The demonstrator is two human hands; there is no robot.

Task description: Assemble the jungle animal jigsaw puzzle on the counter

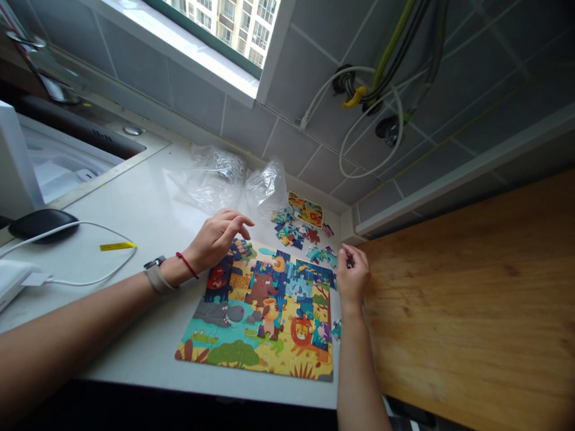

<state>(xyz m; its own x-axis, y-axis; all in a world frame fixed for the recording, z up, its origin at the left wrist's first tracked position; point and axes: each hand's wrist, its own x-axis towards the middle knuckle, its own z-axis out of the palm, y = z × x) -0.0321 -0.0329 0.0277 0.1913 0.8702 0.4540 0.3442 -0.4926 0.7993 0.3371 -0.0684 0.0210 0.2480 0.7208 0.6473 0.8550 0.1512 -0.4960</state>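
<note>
A jigsaw puzzle (242, 353) with cartoon animals, among them a hippo, a bear and a lion, lies on the white counter, largely pieced together. Over its upper left corner is my left hand (220, 236), fingers stretched out and holding nothing. My right hand (353, 275) is at the puzzle's right edge, thumb and fingers pinched on a small dark puzzle piece (350, 261), mostly hidden. Loose puzzle pieces (290, 234) lie in a heap behind the puzzle, with several more between the heap and my right hand. A small picture card (306, 209) of the animal scene lies behind them.
Crumpled clear plastic bags (215, 176) lie against the tiled wall. At left are a black mouse-shaped object (44, 225), a white cable (90, 281), a yellow strip (117, 246) and a sink. A wooden board (467, 287) stands right of the counter; hoses (395, 48) hang above.
</note>
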